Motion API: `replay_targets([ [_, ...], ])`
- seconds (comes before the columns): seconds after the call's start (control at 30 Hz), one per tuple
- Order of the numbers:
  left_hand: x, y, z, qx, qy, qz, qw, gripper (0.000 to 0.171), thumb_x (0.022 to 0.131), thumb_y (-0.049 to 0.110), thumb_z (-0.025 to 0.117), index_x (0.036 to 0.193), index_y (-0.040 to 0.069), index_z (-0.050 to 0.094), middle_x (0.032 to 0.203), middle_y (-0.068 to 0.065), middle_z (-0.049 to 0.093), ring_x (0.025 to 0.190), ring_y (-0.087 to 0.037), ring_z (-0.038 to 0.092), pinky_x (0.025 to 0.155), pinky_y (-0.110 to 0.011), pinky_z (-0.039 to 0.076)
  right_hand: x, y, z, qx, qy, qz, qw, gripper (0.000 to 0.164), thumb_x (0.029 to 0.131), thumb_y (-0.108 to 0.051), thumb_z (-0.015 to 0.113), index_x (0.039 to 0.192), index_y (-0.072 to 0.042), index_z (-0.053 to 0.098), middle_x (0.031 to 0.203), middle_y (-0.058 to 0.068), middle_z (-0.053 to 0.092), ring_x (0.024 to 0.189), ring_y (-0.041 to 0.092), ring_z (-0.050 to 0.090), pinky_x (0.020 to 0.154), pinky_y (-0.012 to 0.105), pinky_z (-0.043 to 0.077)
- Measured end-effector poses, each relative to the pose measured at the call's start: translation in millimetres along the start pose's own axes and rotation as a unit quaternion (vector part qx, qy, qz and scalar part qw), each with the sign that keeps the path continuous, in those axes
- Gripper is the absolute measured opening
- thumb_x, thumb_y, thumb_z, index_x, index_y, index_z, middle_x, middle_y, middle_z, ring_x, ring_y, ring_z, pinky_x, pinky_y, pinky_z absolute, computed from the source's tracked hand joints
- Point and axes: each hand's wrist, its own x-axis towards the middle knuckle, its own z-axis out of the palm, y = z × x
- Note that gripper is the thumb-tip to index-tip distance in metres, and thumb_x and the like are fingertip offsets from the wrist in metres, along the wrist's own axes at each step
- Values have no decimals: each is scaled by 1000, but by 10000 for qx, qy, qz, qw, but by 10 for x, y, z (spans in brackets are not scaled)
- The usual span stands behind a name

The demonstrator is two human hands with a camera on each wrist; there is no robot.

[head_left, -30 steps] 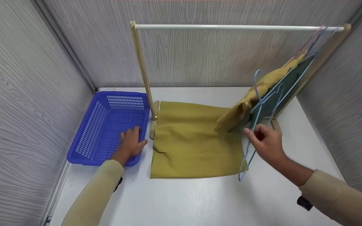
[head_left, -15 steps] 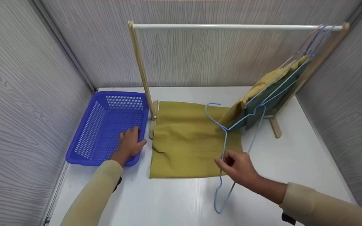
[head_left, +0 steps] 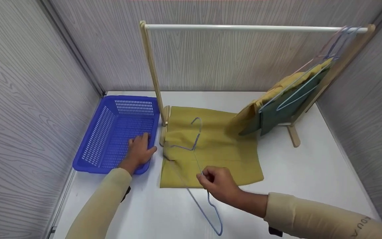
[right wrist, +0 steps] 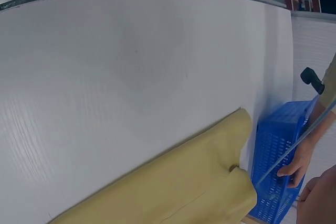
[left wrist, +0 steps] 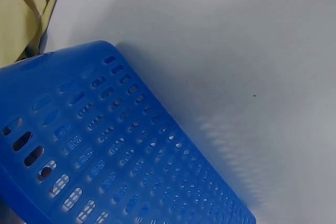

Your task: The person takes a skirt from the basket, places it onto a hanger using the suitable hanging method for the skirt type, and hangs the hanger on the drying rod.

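My right hand (head_left: 220, 185) pinches a light-blue wire hanger (head_left: 194, 148) by one side, tilted with its hook pointing away from me. The hanger is over the front part of a mustard-yellow cloth (head_left: 225, 146) spread flat on the white table. At the left, my left hand (head_left: 139, 152) grips the near right rim of a blue perforated plastic basket (head_left: 90, 146), fingers inside and thumb outside. In the left wrist view the basket wall (left wrist: 131, 150) mostly hides that hand. The right wrist view shows the left hand (right wrist: 300, 163) at the basket, behind the hanger wire.
A wooden rack with a white rail (head_left: 254, 28) stands over the cloth. At its right end hang a yellow garment (head_left: 284, 83) and a dark green one (head_left: 277, 118) on hangers. Wood-grain panels (head_left: 211, 63) enclose the back and sides.
My right hand has brought the hanger leftward and toward me, away from the hanging garments and over the cloth. The hanger has turned on the way. My left hand stays on the basket.
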Motion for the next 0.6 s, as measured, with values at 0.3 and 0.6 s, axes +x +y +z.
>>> replay_targets([
  [0.3, 23, 2, -12, 45, 30, 8, 10000, 67, 90, 36, 56, 141, -4, 40, 133, -30, 54, 127, -46, 48, 106, -60, 20, 54, 141, -104, -594, 129, -547, 9966, 26, 94, -12, 64, 69, -11, 57, 57, -10, 44, 52, -2, 39, 50, 20, 38],
  [0.6, 1, 23, -12, 130, -72, -28, 9999, 70, 92, 38, 56, 144, -4, 37, 136, -31, 53, 129, -47, 47, 106, -62, 19, 302, 473, -468, -1435, 981, -421, 9839, 21, 92, -12, 65, 72, -8, 64, 60, -5, 55, 54, 3, 47, 51, 23, 42],
])
